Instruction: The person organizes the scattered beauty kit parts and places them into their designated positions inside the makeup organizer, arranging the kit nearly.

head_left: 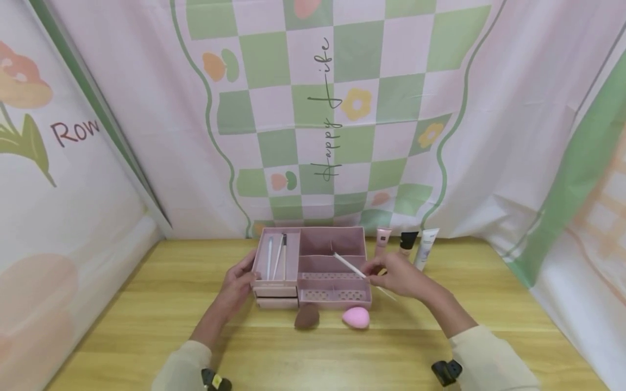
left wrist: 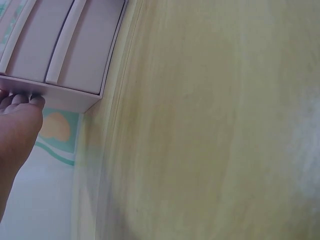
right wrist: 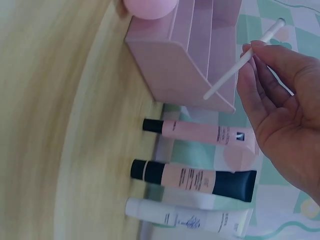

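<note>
A pink makeup organizer (head_left: 332,250) stands at the back of the table, with two drawers at its lower left and compartments on the right. My left hand (head_left: 238,279) rests against its left side, fingers along the wall and thumb by the front corner. Between the thumb and fingertips of my right hand (head_left: 397,273) is a slim white stick (right wrist: 227,78), pinched and slanting over the right compartments in the head view. Several slim brushes or pencils (head_left: 277,258) lie in the top left tray.
Right of the organizer stand a pink tube (right wrist: 202,134), a black-and-beige tube (right wrist: 192,180) and a white tube (right wrist: 195,218). A brown makeup sponge (head_left: 307,316) and a pink makeup sponge (head_left: 356,317) lie before it. Behind hangs a checked curtain (head_left: 313,108).
</note>
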{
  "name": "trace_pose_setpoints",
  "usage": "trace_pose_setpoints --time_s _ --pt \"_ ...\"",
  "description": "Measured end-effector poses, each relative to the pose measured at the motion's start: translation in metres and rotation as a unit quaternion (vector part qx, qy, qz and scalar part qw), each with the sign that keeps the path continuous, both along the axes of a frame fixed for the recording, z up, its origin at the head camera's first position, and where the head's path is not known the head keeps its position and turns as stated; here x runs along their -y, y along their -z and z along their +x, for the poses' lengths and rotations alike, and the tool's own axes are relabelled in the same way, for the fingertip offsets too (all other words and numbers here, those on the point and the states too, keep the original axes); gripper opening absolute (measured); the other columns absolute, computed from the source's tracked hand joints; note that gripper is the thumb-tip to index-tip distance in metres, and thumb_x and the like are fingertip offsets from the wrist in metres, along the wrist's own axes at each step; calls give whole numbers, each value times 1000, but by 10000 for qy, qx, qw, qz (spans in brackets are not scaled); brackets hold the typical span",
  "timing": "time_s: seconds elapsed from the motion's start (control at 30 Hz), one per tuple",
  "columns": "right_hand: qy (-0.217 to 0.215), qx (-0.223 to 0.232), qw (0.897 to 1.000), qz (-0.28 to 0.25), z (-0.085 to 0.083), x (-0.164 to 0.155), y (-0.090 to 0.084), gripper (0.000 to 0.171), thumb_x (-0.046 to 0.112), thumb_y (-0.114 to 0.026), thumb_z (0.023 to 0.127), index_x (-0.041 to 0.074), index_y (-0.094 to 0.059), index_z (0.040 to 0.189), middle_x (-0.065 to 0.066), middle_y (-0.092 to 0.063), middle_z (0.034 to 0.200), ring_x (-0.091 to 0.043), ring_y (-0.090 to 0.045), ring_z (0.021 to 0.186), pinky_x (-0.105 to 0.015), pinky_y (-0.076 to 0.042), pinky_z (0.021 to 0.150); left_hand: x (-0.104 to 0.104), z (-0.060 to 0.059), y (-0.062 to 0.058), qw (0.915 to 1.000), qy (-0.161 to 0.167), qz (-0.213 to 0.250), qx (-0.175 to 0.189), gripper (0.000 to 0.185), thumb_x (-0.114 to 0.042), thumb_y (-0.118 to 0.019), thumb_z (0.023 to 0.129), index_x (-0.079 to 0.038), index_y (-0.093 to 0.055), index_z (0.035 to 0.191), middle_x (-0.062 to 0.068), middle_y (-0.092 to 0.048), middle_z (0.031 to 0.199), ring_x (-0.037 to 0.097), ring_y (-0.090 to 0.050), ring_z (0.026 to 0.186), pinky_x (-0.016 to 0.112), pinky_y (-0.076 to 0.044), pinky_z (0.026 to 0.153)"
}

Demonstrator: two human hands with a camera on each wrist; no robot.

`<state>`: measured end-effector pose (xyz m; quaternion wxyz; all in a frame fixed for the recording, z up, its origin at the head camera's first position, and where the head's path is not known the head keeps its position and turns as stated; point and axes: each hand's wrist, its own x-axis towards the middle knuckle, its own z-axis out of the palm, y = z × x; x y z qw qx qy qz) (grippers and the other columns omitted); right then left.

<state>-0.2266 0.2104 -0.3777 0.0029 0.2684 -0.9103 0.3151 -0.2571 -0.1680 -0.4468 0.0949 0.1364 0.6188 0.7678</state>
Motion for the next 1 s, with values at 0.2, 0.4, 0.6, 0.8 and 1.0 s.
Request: trace_pose_setpoints --time_s 0.2,0.4,0.6,0.8,1.0 --pt "108 128 9998 -59 -10 12 -4 13 5 -70 82 7 -74 94 -7 -75 86 -5 -62 76 -17 -54 66 0 -1 -1 10000 1 26 -30 74 5 -44 86 0 -16 154 19 -11 165 37 -18 148 12 -44 103" --pt "33 240 9997 -70 -22 25 -9 15 5 -67 85 8 -73 98 -7 -74 88 -8 -63 80 -19 -55 69 -1 -1 1 10000 -49 59 -5 74 5 -44 87 -1 -16 154 19 -11 165 37 -19 148 12 -45 102" --pt "77 265 9996 -15 -31 39 -11 14 5 -68 84 8 -74 96 -7 -74 87 -8 -64 78 -19 -55 69 0 -1 2 9999 -65 97 44 74 4 -45 87 -3 -16 155 16 -11 166 34 -19 149 14 -42 105" --pt "-103 259 9995 -126 -41 50 -10 16 1 -66 84 2 -73 98 -14 -74 90 -9 -64 79 -18 -55 70 1 -1 3 9999 -18 87 -72 74 4 -45 87 -2 -16 155 17 -11 165 35 -18 149 14 -43 105" --pt "-137 301 9995 -15 -48 57 -5 16 0 -65 84 -1 -72 98 -17 -74 91 -10 -64 78 -18 -55 68 1 -3 5 9999 -55 58 -144 73 4 -45 87 -1 -17 154 18 -12 165 37 -17 149 13 -42 105"
